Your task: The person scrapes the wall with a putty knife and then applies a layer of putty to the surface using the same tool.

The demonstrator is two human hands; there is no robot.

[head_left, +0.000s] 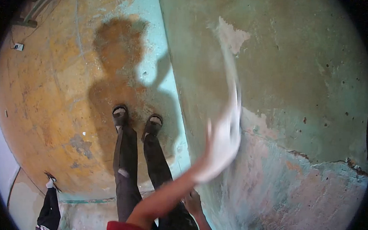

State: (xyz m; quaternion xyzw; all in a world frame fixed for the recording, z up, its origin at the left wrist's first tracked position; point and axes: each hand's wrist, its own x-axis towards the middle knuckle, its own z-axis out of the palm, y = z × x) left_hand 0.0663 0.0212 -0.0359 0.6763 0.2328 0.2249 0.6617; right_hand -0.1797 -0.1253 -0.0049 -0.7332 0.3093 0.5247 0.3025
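My left hand [222, 146], on a bare forearm out of a red sleeve, reaches across my legs to the wall on the right. Motion smears it, and it looks whitish. From it a long, pale, thin thing [232, 76] runs up along the wall; its kind is too blurred to name, but the hand appears closed on it. My right hand [194, 203] is low beside my dark trousers, its fingers curled and partly behind the left forearm. Whether anything is in it stays hidden. The wall [285, 78] is greenish above a rough pinkish area, with pale bare patches.
I stand in dark sandals [120, 113] on a worn yellow-orange floor [47, 108], my shadow ahead. Another person's dark-trousered legs [50, 210] show at lower left. A wooden frame [42, 3] and a small white box with a cord [19, 47] are at upper left.
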